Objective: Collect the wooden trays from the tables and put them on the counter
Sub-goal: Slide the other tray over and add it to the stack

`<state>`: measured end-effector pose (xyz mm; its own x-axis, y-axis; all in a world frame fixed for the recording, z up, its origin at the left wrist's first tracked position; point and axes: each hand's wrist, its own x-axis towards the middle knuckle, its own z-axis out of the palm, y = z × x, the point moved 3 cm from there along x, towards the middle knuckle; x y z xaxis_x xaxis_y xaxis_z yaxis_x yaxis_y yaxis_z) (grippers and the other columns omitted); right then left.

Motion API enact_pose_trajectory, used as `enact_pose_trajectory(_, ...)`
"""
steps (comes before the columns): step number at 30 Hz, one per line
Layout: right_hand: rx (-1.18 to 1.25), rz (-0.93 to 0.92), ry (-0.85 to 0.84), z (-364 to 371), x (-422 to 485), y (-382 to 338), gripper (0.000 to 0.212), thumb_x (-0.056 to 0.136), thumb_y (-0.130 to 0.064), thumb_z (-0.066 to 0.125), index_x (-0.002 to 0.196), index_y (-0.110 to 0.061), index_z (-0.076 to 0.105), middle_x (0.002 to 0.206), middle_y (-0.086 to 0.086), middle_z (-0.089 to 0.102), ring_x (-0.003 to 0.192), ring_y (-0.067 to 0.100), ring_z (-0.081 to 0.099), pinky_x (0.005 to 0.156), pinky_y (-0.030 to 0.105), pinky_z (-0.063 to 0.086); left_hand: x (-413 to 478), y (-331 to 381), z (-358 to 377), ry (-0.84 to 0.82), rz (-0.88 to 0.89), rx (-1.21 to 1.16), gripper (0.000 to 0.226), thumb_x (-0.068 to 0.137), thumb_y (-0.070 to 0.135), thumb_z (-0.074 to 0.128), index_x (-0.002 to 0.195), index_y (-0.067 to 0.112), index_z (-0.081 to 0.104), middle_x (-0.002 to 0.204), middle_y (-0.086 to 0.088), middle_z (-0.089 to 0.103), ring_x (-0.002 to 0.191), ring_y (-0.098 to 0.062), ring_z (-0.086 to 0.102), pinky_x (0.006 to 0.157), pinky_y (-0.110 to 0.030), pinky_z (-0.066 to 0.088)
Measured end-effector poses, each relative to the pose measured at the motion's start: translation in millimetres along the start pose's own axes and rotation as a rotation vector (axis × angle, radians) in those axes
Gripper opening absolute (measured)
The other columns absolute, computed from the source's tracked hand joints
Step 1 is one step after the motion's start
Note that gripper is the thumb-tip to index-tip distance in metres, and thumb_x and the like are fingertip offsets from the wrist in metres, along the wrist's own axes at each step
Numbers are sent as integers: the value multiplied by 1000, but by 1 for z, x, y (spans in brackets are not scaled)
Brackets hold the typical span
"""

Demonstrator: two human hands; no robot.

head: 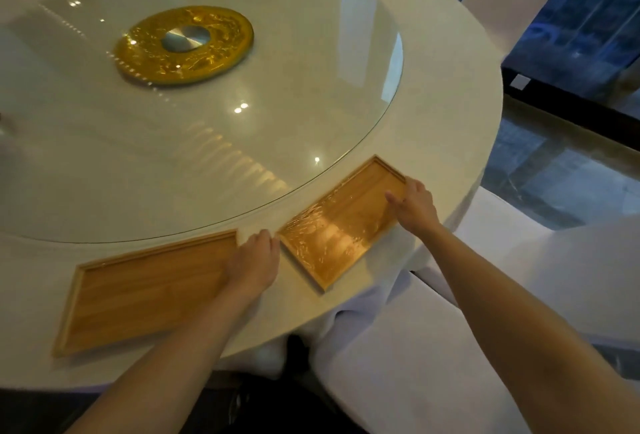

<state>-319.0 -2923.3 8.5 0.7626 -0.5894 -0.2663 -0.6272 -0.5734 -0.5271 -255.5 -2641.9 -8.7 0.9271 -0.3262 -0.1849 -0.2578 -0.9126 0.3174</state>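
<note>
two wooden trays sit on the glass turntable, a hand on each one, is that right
Not quite. The head view shows both trays on the white tablecloth at the table's near edge, outside the glass turntable. The left hand is on the left tray, the right hand on the right tray.

1. we take this for a restaurant dining room: a large round white-clothed table [450,122] carries a round glass turntable [277,122] with a gold centre disc [221,53].
2. white-covered chairs [519,1] ring it.
</note>
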Motion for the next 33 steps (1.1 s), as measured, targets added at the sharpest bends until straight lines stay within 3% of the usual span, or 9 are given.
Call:
enact_pose_trajectory(5, -119, -39, -68, -2, 33, 19, 69, 94, -45, 37, 147, -8, 14, 158, 10, 12, 143, 32, 18, 111, 48, 25, 8, 30, 25, -144, -110, 141, 54, 97, 44, 19, 112, 6, 55, 110, -15, 66, 101, -32, 62, 83, -38, 47)
enact_pose_trajectory(10, -131, 33, -66, 6, 47, 28, 62, 92, -47, 40, 138, -6, 30, 145, 19, 34, 131, 37, 30, 104, 49, 31, 12, 31, 31, -194, -328, 69, 61, 95, 49, 21, 121, 3, 50, 120, -18, 61, 111, -34, 56, 87, -40, 44)
enact_pose_trajectory(21, 25, 303, 19, 9, 36, 28, 63, 89, -42, 48, 135, -2, 35, 143, 20, 34, 132, 37, 29, 107, 49, 25, 12, 34, 28, -312, -513, -266, 65, 94, 49, 26, 139, 2, 28, 140, -19, 44, 128, -36, 43, 102, -43, 37)
enact_pose_trajectory(26, 143, 370, 92, -2, 13, 27, 63, 86, -39, 53, 133, -1, 35, 141, 20, 38, 132, 36, 31, 107, 51, 29, 19, 37, 7, -213, -422, -274, 57, 96, 43, 28, 137, 4, 27, 136, -20, 49, 122, -37, 49, 96, -43, 41)
enact_pose_trajectory(33, 296, 281, 161, -7, -21, -35, 54, 87, -36, 54, 127, -4, 37, 132, 21, 44, 126, 37, 36, 105, 52, 34, 29, -4, -51, 7, -306, -157, 49, 97, 39, 27, 129, 3, 30, 118, -21, 61, 105, -38, 60, 78, -41, 47)
